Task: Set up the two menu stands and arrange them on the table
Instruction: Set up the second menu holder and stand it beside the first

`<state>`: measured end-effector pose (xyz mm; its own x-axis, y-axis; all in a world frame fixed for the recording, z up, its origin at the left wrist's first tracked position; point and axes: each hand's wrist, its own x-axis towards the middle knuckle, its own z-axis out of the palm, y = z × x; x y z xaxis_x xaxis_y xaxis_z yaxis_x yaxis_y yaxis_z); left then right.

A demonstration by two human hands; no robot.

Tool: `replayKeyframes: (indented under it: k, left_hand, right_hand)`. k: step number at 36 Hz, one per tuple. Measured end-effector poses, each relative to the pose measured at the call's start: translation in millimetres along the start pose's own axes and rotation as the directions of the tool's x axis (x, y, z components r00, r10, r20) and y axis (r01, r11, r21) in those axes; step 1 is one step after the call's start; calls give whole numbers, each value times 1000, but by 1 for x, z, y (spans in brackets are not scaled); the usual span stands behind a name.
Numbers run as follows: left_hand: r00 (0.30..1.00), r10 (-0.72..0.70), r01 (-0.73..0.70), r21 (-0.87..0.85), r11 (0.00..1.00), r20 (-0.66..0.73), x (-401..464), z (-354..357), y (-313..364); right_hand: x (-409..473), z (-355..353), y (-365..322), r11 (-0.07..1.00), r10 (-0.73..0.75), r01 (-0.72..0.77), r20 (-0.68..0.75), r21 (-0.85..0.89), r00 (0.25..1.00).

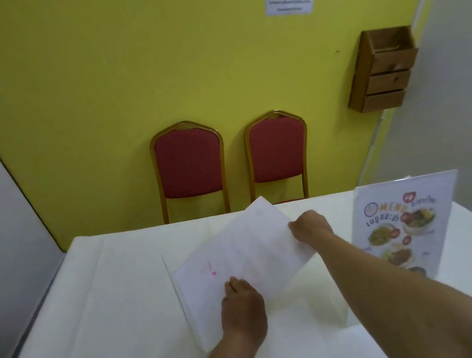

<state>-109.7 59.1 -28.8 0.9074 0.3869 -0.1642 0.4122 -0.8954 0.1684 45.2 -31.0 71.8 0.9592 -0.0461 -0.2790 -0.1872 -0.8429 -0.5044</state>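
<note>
A white menu sheet (246,246), its blank back up with faint pink print showing through, is tilted above the white tablecloth (109,300). My right hand (310,226) pinches its far right edge. My left hand (240,304) holds its near edge. Under the sheet lies a clear acrylic menu stand (319,297), hard to make out against the cloth. On the right, a second clear stand (403,226) is upright with a colourful food menu inside, facing me.
Two red chairs with gold frames (189,167) (276,152) stand against the yellow wall behind the table's far edge. A wooden box rack (382,69) hangs on the wall at the right. The table's left edge runs diagonally at the left.
</note>
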Motion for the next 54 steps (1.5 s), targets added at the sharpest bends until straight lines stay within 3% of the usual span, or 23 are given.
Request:
replayKeyframes:
  k: [4,9,12,15,18,22,25,29,35,41,44,48,54]
  left_hand:
    - [998,-26,25,-21,999,-62,-7,-3,-8]
    - [973,-50,30,-91,995,-225,-38,-34,-12]
    - [930,-177,83,-282,956,-324,-54,-45,-22]
    - [853,-317,51,-538,841,-414,-69,-57,-31]
    - [784,-422,55,-627,777,-455,-88,-73,-38]
    - [729,-453,-23,-680,733,-513,-115,-86,-49]
    - [759,-472,-1,-727,687,-448,-129,-95,-59]
    - [794,-453,-14,-757,653,-405,-146,-107,-68]
    - [847,-435,-53,-862,505,-307,-169,-115,-59]
    - [892,-389,-83,-930,359,-230,-174,-114,-52]
    - [922,-338,-77,-946,316,-188,-173,-109,-45]
    - [943,-302,-62,-964,260,-143,-164,-103,-43]
    - [965,-231,-55,-957,285,-124,-140,-100,-42]
  right_hand:
    - [-17,-21,-14,994,-77,75,34,76,996]
    - [-41,-35,-35,911,-177,86,195,404,965]
    - [-65,-42,-50,874,-264,156,181,460,947]
    - [-89,-45,-64,835,-361,244,157,492,919]
    - [-115,-49,-72,773,-444,297,142,561,885]
    - [-148,-60,-73,678,-542,341,129,651,831]
    - [-156,-64,-60,641,-574,354,119,681,810]
    - [-151,-58,-25,721,-522,373,103,584,847]
    - [-138,-44,44,845,-413,243,292,476,863]
    - [-133,-42,72,856,-447,236,431,459,784]
    - [-133,-44,85,842,-482,276,416,464,771]
    - [-129,-42,97,829,-478,289,338,480,810]
    - [-113,-39,106,774,-467,248,260,583,845]
